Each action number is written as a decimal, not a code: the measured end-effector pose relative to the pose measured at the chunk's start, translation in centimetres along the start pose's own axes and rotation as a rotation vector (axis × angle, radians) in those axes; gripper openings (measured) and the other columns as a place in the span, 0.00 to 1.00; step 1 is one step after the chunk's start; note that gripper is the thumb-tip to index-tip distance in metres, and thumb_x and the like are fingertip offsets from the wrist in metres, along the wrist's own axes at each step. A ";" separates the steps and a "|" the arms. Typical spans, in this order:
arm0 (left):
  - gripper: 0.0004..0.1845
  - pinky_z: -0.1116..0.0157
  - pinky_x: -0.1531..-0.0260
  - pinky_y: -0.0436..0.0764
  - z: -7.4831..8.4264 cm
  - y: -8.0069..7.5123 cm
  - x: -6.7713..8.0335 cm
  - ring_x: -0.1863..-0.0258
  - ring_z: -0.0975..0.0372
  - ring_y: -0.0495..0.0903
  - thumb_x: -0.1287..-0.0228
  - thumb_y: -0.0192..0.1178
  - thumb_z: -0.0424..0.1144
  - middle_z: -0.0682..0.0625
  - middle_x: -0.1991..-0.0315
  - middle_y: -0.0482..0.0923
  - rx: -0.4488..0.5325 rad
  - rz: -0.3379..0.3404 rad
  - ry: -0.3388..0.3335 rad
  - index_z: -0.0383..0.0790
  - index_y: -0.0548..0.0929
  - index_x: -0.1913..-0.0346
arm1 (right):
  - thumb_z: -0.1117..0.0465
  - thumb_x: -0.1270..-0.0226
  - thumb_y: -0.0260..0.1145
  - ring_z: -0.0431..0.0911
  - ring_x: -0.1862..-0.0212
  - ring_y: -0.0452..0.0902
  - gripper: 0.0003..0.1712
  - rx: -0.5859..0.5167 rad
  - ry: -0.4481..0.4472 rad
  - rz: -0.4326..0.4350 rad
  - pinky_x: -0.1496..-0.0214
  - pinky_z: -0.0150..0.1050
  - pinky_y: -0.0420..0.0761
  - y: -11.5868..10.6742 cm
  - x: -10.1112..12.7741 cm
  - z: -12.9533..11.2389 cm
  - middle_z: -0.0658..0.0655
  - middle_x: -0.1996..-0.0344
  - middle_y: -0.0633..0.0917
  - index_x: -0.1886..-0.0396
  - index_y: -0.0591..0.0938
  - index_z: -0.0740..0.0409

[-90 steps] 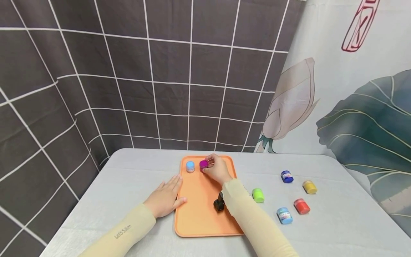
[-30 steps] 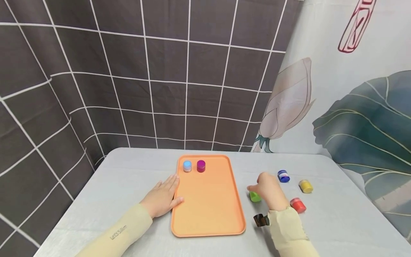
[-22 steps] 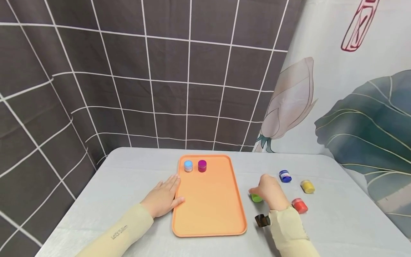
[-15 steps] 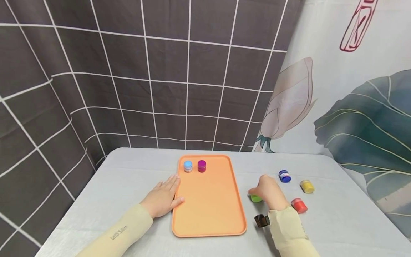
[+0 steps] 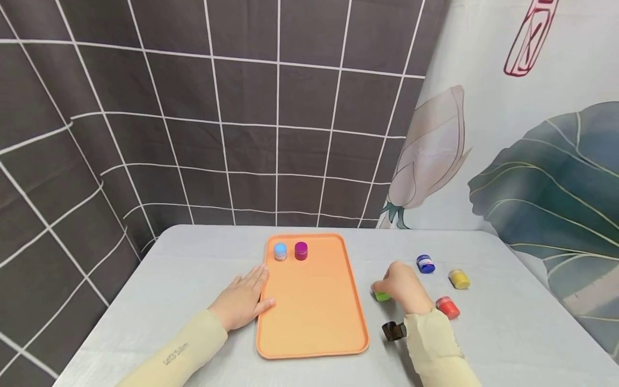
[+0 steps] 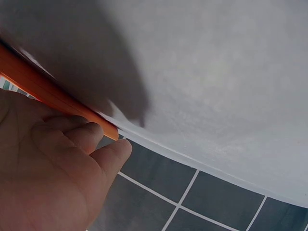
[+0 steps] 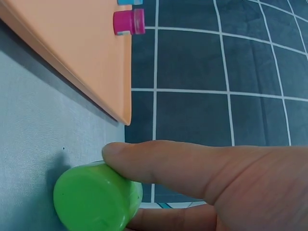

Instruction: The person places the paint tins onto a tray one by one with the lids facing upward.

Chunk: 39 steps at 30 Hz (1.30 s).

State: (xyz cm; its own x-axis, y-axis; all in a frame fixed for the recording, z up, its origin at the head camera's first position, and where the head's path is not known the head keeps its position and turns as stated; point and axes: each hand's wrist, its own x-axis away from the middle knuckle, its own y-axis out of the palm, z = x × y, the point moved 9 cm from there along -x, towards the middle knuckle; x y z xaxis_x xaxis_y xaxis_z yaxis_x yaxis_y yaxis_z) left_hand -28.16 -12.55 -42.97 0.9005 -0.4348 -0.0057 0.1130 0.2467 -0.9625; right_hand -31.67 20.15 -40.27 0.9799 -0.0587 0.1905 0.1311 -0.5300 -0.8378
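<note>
Nearest of all, on the left forearm, a cream sleeve (image 5: 179, 352) carries small dark lettering that seems to read "Let's Slim", though it is too small to be sure. Past it the left hand (image 5: 240, 301) lies flat on the grey tabletop (image 5: 193, 274), palm down, its fingers (image 5: 255, 278) straight and together, holding nothing; the thumb and the side of the forefinger touch the left rim of the orange tray (image 5: 311, 306), and the left wrist view shows that rim running just beside the knuckles.

On the other side, a small black clip-like thing (image 5: 393, 330) stands by the right cuff, just off the tray's near right corner. Beyond it the right hand (image 5: 403, 287) is curled over a green jar (image 5: 381, 295) that lies on its side on the tabletop, just right of the tray. From the right wrist view the thumb presses along the top of the green jar (image 7: 96, 197) and another finger shows beneath it, so the jar is pinched between them, its flat end facing the camera.

Right of that hand lie a red jar (image 5: 447, 307), a yellow jar (image 5: 459, 279) and a dark blue jar (image 5: 425, 264), the blue one with a pale label whose print cannot be read. At the tray's far end a light blue jar (image 5: 280, 251) and a magenta jar (image 5: 301, 250) stand upright, just beside each other. Behind the tabletop hang a dark grid-patterned cloth (image 5: 217, 107) and a pale curtain (image 5: 508, 134) printed with a lotus bud, leaves and a red mark.
</note>
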 end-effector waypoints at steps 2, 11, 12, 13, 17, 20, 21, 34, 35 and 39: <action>0.41 0.40 0.27 0.58 -0.1 0.1 -0.1 0.22 0.45 0.56 0.24 0.54 0.56 0.35 0.22 0.57 -0.013 0.001 -0.001 0.26 0.61 0.25 | 0.61 0.45 0.74 0.51 0.72 0.72 0.13 -0.016 -0.005 0.004 0.72 0.39 0.72 -0.1 0.0 -0.1 0.57 0.77 0.79 0.75 0.80 0.67; 0.41 0.40 0.27 0.58 -0.1 -0.1 0.0 0.22 0.45 0.56 0.24 0.54 0.56 0.35 0.23 0.57 -0.016 -0.007 -0.007 0.25 0.61 0.25 | 0.61 0.42 0.74 0.50 0.69 0.74 0.14 -0.089 -0.051 0.072 0.69 0.42 0.75 -0.5 -0.4 -0.7 0.58 0.74 0.81 0.68 0.82 0.69; 0.41 0.40 0.27 0.58 0.0 -0.1 0.0 0.23 0.45 0.56 0.24 0.54 0.55 0.35 0.23 0.57 -0.010 -0.007 -0.006 0.25 0.61 0.25 | 0.61 0.42 0.74 0.50 0.68 0.75 0.14 -0.097 -0.063 0.092 0.68 0.43 0.77 -0.6 -0.5 -0.8 0.59 0.72 0.82 0.67 0.82 0.70; 0.41 0.40 0.27 0.58 0.1 -0.2 0.0 0.23 0.45 0.56 0.24 0.54 0.56 0.35 0.23 0.57 -0.008 -0.009 -0.007 0.25 0.61 0.25 | 0.61 0.42 0.74 0.50 0.68 0.76 0.15 -0.106 -0.079 0.113 0.67 0.44 0.78 -0.7 -0.5 -0.9 0.60 0.71 0.83 0.65 0.83 0.71; 0.41 0.40 0.27 0.58 0.2 -0.3 0.0 0.23 0.45 0.56 0.24 0.54 0.55 0.35 0.23 0.57 0.001 -0.013 -0.008 0.25 0.61 0.25 | 0.62 0.42 0.74 0.51 0.66 0.80 0.20 -0.129 -0.145 0.190 0.62 0.49 0.83 -1.0 -0.6 -1.3 0.65 0.65 0.86 0.57 0.83 0.75; 0.40 0.41 0.27 0.58 0.3 -0.3 0.0 0.22 0.45 0.56 0.24 0.54 0.55 0.35 0.23 0.57 -0.002 -0.019 -0.014 0.25 0.61 0.25 | 0.62 0.42 0.75 0.50 0.66 0.82 0.22 -0.144 -0.180 0.228 0.62 0.49 0.84 -1.0 -0.6 -1.5 0.66 0.64 0.87 0.55 0.84 0.76; 0.40 0.41 0.27 0.58 0.3 -0.2 0.1 0.22 0.45 0.56 0.24 0.54 0.54 0.35 0.22 0.57 -0.006 -0.022 -0.015 0.25 0.61 0.25 | 0.62 0.42 0.76 0.50 0.66 0.82 0.22 -0.150 -0.190 0.238 0.62 0.48 0.84 -1.0 -0.6 -1.6 0.65 0.65 0.87 0.55 0.84 0.76; 0.40 0.40 0.27 0.58 0.3 -0.1 0.0 0.23 0.45 0.56 0.24 0.54 0.55 0.34 0.23 0.57 -0.001 -0.019 -0.008 0.25 0.61 0.25 | 0.66 0.43 0.77 0.54 0.58 0.87 0.21 -0.343 -0.247 0.288 0.54 0.47 0.86 -0.1 -1.8 -2.2 0.64 0.62 0.88 0.52 0.84 0.72; 0.40 0.40 0.27 0.58 0.3 -0.1 0.0 0.23 0.45 0.56 0.24 0.54 0.55 0.34 0.23 0.57 -0.004 -0.019 -0.008 0.25 0.61 0.25 | 0.66 0.43 0.77 0.55 0.58 0.87 0.21 -0.354 -0.248 0.284 0.53 0.47 0.86 -0.1 -1.9 -2.3 0.64 0.61 0.88 0.51 0.84 0.72; 0.40 0.40 0.27 0.58 0.2 -0.2 0.1 0.23 0.45 0.56 0.24 0.54 0.54 0.35 0.23 0.57 -0.010 -0.016 -0.007 0.25 0.61 0.25 | 0.66 0.43 0.77 0.55 0.56 0.87 0.21 -0.392 -0.250 0.269 0.52 0.46 0.86 0.2 -2.5 -2.7 0.64 0.60 0.88 0.51 0.84 0.70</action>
State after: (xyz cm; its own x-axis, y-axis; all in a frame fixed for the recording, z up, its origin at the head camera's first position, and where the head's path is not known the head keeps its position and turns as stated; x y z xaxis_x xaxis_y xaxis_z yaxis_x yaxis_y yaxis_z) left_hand -28.01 -12.44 -42.76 0.9016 -0.4324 0.0118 0.1236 0.2315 -0.9650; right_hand -34.51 17.92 -39.51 0.9832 -0.0582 -0.1728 -0.1489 -0.8030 -0.5771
